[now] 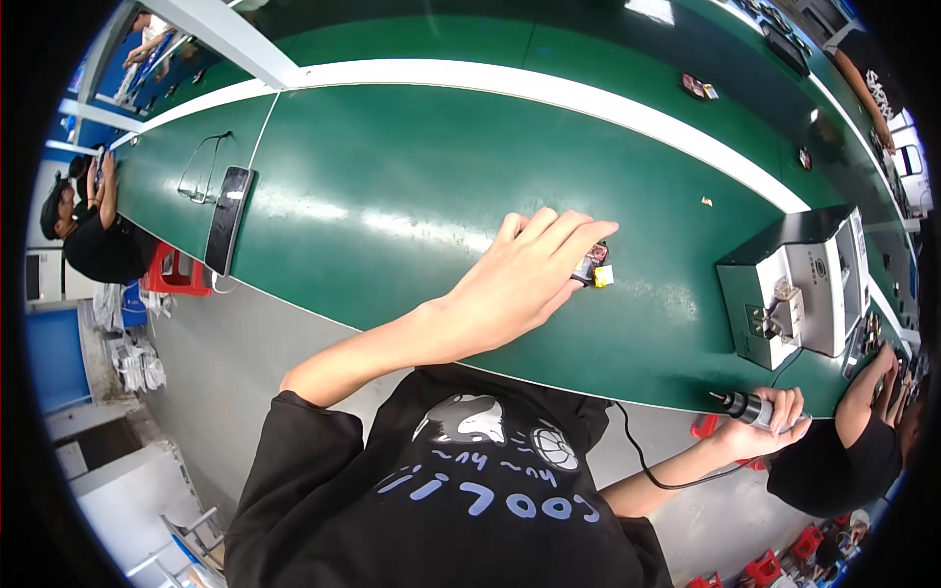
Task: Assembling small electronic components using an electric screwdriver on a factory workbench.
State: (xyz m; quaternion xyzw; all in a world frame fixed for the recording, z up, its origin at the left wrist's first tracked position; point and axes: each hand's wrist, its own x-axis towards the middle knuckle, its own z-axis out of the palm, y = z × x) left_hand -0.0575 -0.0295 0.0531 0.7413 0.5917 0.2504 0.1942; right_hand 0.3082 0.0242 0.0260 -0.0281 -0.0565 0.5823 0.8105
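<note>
Far left: a seated person (93, 230) in black, beside a red stool (176, 272) at the desk's left edge. On the green desk (392, 176), left part: glasses (204, 169) lying flat, a dark phone (228, 220) just right of them, screen up, with a cable off its near end.

Centre: left hand (529, 274) reaches out over the desk, palm down, fingers pointing right and slightly far. Fingertips rest on a small part (594, 267) (dark body, yellow bit on its right end; too small to tell more). Grip: fingers nearly straight, pressing down on or lightly pinching the part, not wrapped around it. Thumb is hidden, so I cannot tell if it is really pinched. The part sits on the desk, mid-right, well apart from the phone.

A white stripe (549, 90) runs along the desk on the far side. A tiny yellow scrap (706, 202) lies near it, right of the part.

Right: a grey box machine (799, 284) with a fixture on its front, on the desk.

Near right: right hand (769, 412) at the desk's near edge, grip closed fully around an electric screwdriver (743, 406), bit pointing left, black cord (652, 461) trailing down and left. The driver is clear of the part.

Far right edge: another person's arm (867, 392) by the machine.
</note>
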